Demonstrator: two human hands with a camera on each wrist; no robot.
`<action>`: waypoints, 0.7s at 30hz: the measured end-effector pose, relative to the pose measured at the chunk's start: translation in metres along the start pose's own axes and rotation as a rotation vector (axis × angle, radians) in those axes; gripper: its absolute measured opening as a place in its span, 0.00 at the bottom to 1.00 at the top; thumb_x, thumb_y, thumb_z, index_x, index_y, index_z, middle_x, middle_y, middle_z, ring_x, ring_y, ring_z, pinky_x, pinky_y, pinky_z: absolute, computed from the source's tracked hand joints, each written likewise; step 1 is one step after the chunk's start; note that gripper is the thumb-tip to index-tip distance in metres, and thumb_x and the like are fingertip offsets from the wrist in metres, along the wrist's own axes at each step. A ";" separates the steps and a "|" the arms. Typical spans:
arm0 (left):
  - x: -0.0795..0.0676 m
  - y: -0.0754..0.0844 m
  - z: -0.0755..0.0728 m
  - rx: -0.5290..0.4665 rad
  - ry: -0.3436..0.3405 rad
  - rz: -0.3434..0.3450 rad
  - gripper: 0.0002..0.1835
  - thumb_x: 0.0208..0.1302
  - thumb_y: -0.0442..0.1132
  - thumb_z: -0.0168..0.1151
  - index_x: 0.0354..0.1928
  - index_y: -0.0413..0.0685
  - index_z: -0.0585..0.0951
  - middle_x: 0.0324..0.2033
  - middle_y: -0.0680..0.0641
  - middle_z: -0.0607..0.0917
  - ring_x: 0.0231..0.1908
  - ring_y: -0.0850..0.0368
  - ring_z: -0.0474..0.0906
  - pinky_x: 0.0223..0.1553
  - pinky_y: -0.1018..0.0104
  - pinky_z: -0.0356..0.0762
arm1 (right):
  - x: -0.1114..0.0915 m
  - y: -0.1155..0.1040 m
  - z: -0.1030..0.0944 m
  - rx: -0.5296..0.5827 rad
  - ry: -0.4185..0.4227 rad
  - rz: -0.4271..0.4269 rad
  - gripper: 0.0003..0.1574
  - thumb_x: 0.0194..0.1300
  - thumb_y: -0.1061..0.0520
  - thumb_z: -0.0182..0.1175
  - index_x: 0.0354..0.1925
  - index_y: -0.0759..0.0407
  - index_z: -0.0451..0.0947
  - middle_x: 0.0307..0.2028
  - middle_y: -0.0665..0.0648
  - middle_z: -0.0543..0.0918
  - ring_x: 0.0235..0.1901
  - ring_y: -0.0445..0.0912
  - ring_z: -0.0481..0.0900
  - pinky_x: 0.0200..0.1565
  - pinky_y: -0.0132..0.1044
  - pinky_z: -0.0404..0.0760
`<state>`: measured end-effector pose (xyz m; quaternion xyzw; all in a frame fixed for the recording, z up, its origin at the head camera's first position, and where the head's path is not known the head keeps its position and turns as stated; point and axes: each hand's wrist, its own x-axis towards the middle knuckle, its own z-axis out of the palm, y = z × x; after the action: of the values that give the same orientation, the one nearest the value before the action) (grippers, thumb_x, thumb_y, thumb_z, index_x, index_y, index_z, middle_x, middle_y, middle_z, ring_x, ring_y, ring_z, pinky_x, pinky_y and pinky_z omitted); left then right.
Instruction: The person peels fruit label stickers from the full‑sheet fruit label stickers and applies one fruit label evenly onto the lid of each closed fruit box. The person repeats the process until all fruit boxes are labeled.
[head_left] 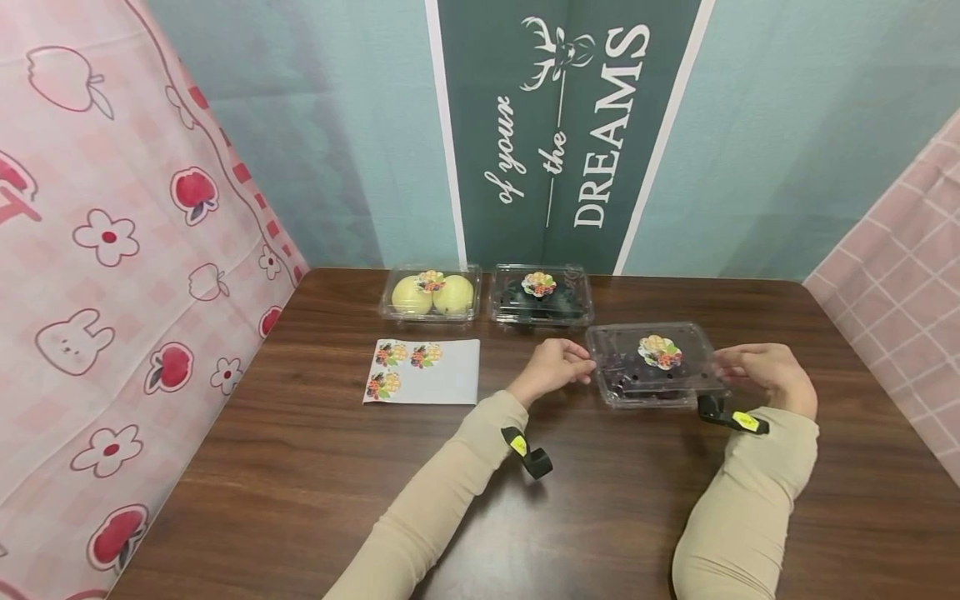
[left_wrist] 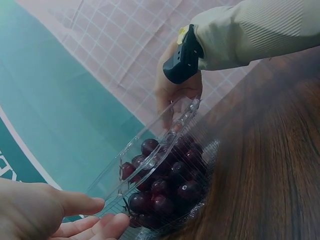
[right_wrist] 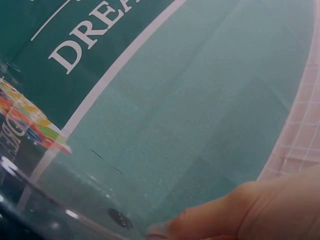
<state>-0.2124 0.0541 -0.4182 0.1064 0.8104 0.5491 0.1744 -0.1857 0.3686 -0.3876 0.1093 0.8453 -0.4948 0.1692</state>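
A clear plastic fruit box with a fruit-print sticker on its lid stands on the right half of the table. Round, dark red fruit like grapes fills it. My left hand holds its left edge, with the thumb above the fingers in the left wrist view. At the opposite edge, my right hand grips the box by its side; in the right wrist view only the thumb shows plainly, by the lid's rim.
Behind are a stickered box of yellow round fruit and one of dark fruit. A white sticker sheet with several fruit stickers lies left of my left hand. Cloth walls border the wooden table.
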 end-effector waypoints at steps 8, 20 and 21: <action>0.007 0.003 0.006 -0.024 0.014 0.011 0.11 0.63 0.35 0.63 0.45 0.35 0.81 0.36 0.37 0.89 0.36 0.46 0.89 0.29 0.76 0.79 | -0.001 0.002 0.001 0.098 0.063 0.023 0.29 0.70 0.60 0.47 0.20 0.29 0.77 0.20 0.30 0.80 0.26 0.26 0.79 0.32 0.24 0.78; -0.004 0.007 0.009 0.035 -0.051 -0.022 0.13 0.62 0.38 0.65 0.45 0.38 0.81 0.34 0.38 0.89 0.36 0.47 0.88 0.28 0.75 0.78 | -0.008 0.007 -0.009 0.156 -0.029 0.020 0.31 0.71 0.62 0.47 0.22 0.27 0.78 0.24 0.30 0.83 0.29 0.25 0.80 0.35 0.24 0.81; -0.006 0.008 0.010 0.039 -0.061 -0.028 0.13 0.62 0.38 0.65 0.45 0.38 0.81 0.34 0.38 0.90 0.36 0.48 0.88 0.30 0.73 0.80 | -0.009 0.007 -0.010 0.144 -0.037 0.020 0.31 0.71 0.63 0.47 0.23 0.27 0.78 0.25 0.29 0.82 0.29 0.25 0.80 0.35 0.25 0.81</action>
<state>-0.2036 0.0631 -0.4131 0.1150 0.8166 0.5273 0.2044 -0.1766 0.3806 -0.3854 0.1202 0.8031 -0.5547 0.1814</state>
